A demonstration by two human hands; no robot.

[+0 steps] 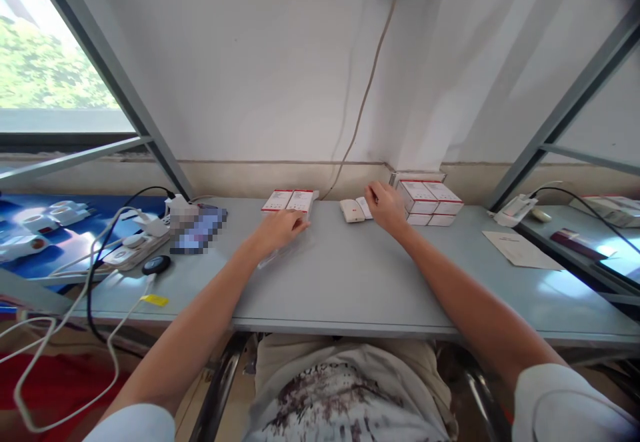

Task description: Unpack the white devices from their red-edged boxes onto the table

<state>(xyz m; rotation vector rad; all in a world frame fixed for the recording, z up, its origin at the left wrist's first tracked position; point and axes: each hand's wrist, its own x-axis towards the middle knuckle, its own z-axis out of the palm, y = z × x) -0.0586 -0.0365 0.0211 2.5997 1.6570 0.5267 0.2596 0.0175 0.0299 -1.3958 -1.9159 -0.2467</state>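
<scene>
The desk [350, 282] has a smooth, flat, pale grey top with a straight front edge. Toward its back, in front of the left hand [281, 231], two small cardboard boxes [289, 200] lie side by side, white with red bands and square corners. The left hand is bent with its fingers curled; thin, glossy clear plastic [271, 259] shows beneath it, but I cannot tell whether the fingers grip anything. The right hand [384, 206] is loosely bunched, fingers folded in; whether it holds something cannot be told. Just beside it is a cream-white plastic device [353, 211], squarish with rounded corners. On the other side of that hand, near the wall, stands a neat block of stacked boxes [430, 201], white with crisp red-trimmed edges, in two layers.

Between the forearms, flat desk surface runs from the hands to the front edge, giving broad room for sideways movement. Right of the stacked boxes, a thin flat sheet of paper [521, 250] lies near the right-hand edge. To the left, a phone [199, 230], blurred over, and a rounded black puck [157, 265] sit beside a white power strip [133, 249] with looping cables, narrowing the room there.
</scene>
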